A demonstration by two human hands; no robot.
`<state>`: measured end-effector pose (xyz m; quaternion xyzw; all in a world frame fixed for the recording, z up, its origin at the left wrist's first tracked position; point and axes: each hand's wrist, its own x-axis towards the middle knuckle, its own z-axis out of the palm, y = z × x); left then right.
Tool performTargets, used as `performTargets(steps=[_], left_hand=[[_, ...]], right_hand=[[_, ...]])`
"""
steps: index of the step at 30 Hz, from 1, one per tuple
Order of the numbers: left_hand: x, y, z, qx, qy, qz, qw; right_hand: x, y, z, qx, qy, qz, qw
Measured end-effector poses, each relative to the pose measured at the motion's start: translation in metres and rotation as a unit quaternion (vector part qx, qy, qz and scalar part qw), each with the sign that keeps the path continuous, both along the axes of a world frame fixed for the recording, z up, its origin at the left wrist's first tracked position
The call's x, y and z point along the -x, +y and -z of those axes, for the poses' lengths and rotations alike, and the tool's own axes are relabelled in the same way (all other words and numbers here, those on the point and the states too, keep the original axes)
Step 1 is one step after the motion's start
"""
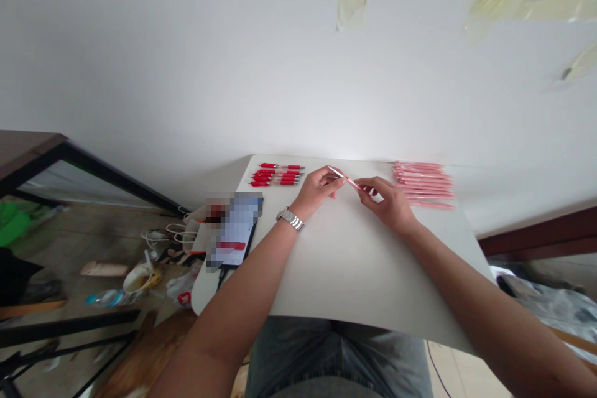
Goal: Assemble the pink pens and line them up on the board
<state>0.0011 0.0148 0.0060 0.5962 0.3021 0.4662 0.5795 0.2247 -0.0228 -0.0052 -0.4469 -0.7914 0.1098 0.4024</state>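
Both hands meet over the far middle of a small white table (pixel 354 261). My left hand (pixel 317 188), with a metal watch on its wrist, pinches one end of a thin pink pen refill (pixel 342 178). My right hand (pixel 389 202) pinches the other end of that refill. To the left of my hands lies a group of several red pens (pixel 277 175). On the right lies a row of several pink refills (pixel 423 184), close to my right hand.
A phone with a blurred screen (pixel 233 230) lies on the table's left edge. A white wall stands right behind the table. On the floor at the left are bags, cables and cups (pixel 140 273). A dark-framed table (pixel 69 161) stands farther left.
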Motion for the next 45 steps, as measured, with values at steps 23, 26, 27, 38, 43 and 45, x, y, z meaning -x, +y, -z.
performTargets(steps=[23, 26, 27, 38, 43, 45], left_hand=[[-0.001, 0.007, 0.01, 0.036, -0.056, -0.066, 0.996], [-0.002, 0.008, 0.01, 0.048, -0.078, -0.071, 0.993], [-0.002, 0.008, 0.01, 0.049, -0.083, -0.07, 0.993], [-0.001, 0.01, 0.012, 0.044, -0.082, -0.071, 0.993], [-0.001, 0.011, 0.013, 0.049, -0.083, -0.073, 0.993], [-0.002, 0.01, 0.012, 0.049, -0.084, -0.073, 0.993]], right_hand=[[0.001, -0.001, -0.003, 0.002, 0.019, 0.004, 1.0], [0.001, -0.001, -0.002, 0.004, 0.019, 0.005, 1.0], [0.001, -0.001, -0.002, 0.003, 0.019, 0.006, 1.0], [0.001, -0.001, -0.003, -0.003, 0.011, 0.007, 1.0], [0.0, -0.001, -0.001, -0.001, 0.007, 0.01, 1.0], [0.0, -0.001, 0.0, -0.002, 0.006, 0.009, 1.0]])
